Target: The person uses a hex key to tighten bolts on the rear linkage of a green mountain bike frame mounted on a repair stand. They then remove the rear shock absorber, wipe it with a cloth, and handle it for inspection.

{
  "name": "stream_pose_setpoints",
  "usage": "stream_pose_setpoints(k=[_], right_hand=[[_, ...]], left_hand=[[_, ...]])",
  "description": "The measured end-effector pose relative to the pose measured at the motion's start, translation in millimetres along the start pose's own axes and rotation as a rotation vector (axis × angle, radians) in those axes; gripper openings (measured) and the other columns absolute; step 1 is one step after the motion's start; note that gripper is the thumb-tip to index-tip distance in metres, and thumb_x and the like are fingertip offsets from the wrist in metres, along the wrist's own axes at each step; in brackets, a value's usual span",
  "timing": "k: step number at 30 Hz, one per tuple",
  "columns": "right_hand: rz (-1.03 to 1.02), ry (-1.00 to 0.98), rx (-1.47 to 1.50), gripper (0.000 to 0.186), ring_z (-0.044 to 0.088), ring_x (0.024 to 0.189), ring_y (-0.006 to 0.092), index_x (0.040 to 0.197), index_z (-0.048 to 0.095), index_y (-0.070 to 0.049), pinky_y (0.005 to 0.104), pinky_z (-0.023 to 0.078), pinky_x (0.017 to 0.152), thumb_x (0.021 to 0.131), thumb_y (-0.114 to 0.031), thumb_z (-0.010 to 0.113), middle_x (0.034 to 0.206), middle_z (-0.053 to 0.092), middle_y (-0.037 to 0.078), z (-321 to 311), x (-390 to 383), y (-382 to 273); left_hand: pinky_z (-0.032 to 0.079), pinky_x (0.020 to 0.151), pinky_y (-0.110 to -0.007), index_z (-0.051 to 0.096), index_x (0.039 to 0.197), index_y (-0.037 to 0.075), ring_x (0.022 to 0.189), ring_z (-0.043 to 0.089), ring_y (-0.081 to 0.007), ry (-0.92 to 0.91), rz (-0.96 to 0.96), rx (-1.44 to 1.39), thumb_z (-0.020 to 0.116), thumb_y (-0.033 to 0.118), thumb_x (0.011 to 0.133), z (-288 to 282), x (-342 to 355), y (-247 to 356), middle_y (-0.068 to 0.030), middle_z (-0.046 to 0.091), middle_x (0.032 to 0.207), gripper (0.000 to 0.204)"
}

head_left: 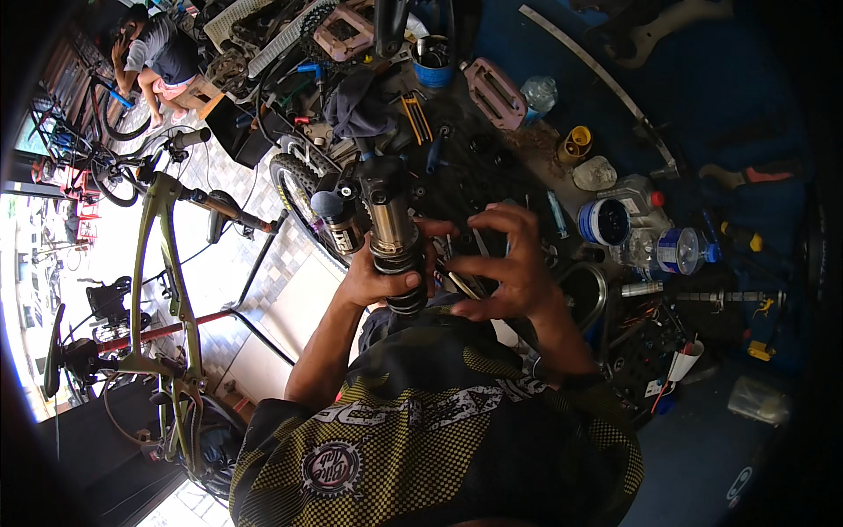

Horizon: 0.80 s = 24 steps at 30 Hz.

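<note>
My left hand is wrapped round a bicycle rear shock, held upright in front of my chest. The shock has a black top, a bronze-grey body and dark rings at its lower end; a short cylinder with a rounded grey cap sits alongside it. Just to its right is my right hand, fingers spread and curved toward the shock, apart from it. Nothing shows clearly in that hand. Behind its fingertips, thin metal pieces lie on the cluttered workbench, partly hidden.
Pink pedals, a blue tin, a yellow cup, plastic bottles and hand tools crowd the bench. At left stands a green bicycle frame. A person sits far back at upper left.
</note>
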State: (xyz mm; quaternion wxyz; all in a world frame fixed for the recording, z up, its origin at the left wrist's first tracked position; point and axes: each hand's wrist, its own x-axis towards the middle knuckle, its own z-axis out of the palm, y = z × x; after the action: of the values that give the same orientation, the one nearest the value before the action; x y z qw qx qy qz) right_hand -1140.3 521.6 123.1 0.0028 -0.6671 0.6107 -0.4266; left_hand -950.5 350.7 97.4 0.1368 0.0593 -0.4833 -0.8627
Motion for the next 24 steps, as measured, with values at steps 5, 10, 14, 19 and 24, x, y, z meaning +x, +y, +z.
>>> stream_pose_setpoints(k=[5, 10, 14, 19, 24], right_hand=[[0.587, 0.086, 0.785, 0.079, 0.047, 0.133, 0.0255, 0.12, 0.075, -0.002, 0.0431, 0.042, 0.108, 0.092, -0.075, 0.061, 0.137, 0.056, 0.012, 10, -22, 13], [0.764, 0.026, 1.549, 0.075, 0.055, 0.125, 0.0161, 0.129, 0.071, -0.003, 0.0378, 0.041, 0.105, 0.105, -0.069, 0.047, 0.132, 0.063, 0.008, 39, -38, 17], [0.877, 0.047, 1.8, 0.081, 0.061, 0.12, 0.016, 0.131, 0.069, -0.001, 0.0352, 0.046, 0.101, 0.104, -0.073, 0.043, 0.127, 0.07, 0.007, 46, -29, 4], [1.003, 0.093, 1.927, 0.087, 0.065, 0.115, 0.0183, 0.131, 0.068, 0.0, 0.0369, 0.052, 0.095, 0.103, -0.076, 0.039, 0.126, 0.071, 0.009, 54, -36, 5], [0.906, 0.082, 1.805, 0.082, 0.065, 0.105, 0.0196, 0.128, 0.067, -0.001, 0.039, 0.054, 0.089, 0.102, -0.075, 0.044, 0.124, 0.069, 0.008, 48, -44, 10]], left_hand=[[0.064, 0.075, -0.037, 0.051, 0.147, -0.01, 0.086, 0.07, -0.0193, -0.012, -0.017, -0.045, 0.085, 0.021, 0.081, 4, 3, 8, -0.0133, 0.069, 0.1, 0.08], [0.064, 0.068, -0.035, 0.053, 0.144, -0.013, 0.085, 0.068, -0.0202, -0.016, -0.016, 0.082, 0.084, 0.028, 0.081, -1, 1, 3, -0.028, 0.063, 0.134, 0.082], [0.064, 0.067, -0.034, 0.054, 0.143, -0.014, 0.086, 0.068, -0.0193, -0.038, -0.041, 0.152, 0.086, 0.031, 0.079, -6, -1, -1, -0.0229, 0.067, 0.122, 0.084], [0.064, 0.067, -0.034, 0.054, 0.143, -0.013, 0.084, 0.068, -0.0187, -0.038, -0.013, 0.15, 0.086, 0.031, 0.079, -8, -2, -5, -0.0224, 0.067, 0.119, 0.084], [0.065, 0.067, -0.035, 0.054, 0.142, -0.013, 0.084, 0.067, -0.0188, -0.002, -0.026, 0.061, 0.085, 0.03, 0.08, -2, -3, 1, -0.0255, 0.064, 0.129, 0.082]])
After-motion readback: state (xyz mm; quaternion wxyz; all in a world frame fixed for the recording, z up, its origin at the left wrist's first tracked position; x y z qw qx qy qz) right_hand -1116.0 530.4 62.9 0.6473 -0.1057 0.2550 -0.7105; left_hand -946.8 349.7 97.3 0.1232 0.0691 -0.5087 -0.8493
